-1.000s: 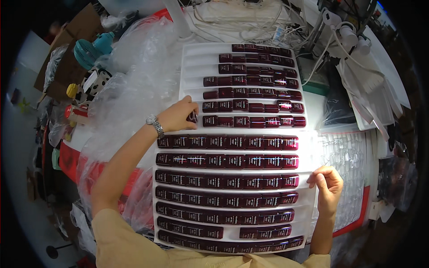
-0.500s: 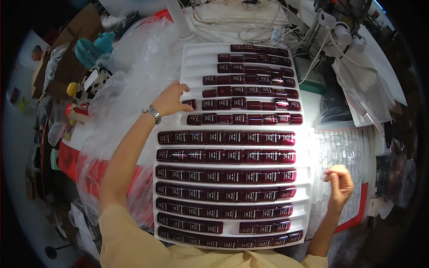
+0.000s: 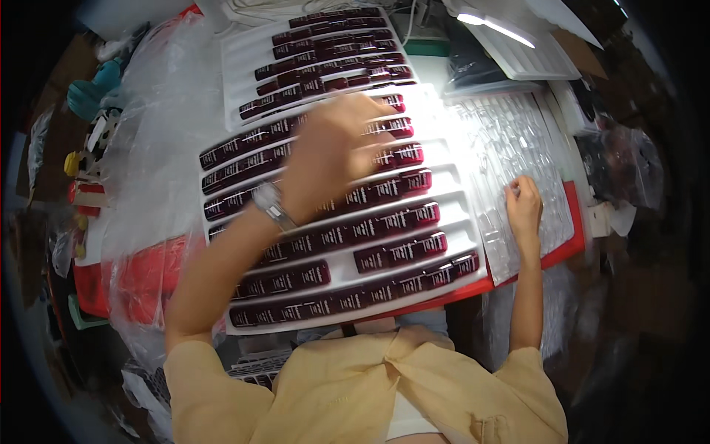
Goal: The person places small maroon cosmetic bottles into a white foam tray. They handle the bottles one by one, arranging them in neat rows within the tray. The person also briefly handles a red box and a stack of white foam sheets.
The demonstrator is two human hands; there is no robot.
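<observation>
While I lean over the white worktop (image 3: 429,72), red shows along its near edge and by its near left corner. Crumpled clear plastic film (image 3: 155,148) covers much of its left side. Toward the near edge the near white tray (image 3: 342,268) lies askew, its near right corner close to the red. Just beyond its far edge lies the far white tray (image 3: 248,55). By the near tray's right edge, a panel of clear plastic pieces (image 3: 503,133) stretches toward the worktop's right edge; their exact kind I cannot make out. Near the worktop's far right corner is a shallow white tray (image 3: 529,55).

My left hand (image 3: 333,148) is blurred over the far half of the near tray, spread, the gap between thumb and fingers facing the tray's right edge; I cannot tell whether it touches what lies below. My right hand (image 3: 525,207) is over the clear pieces, fingers curled toward the thumb; I cannot tell whether they pinch anything. A metal-banded wristwatch (image 3: 271,203) circles my left wrist.

Smallest are the labelled dark-red bottles (image 3: 392,218), side by side in rows across the near tray, with a gap in the second row from its near edge. More lie in the far tray, where white slots show along its left edge.
</observation>
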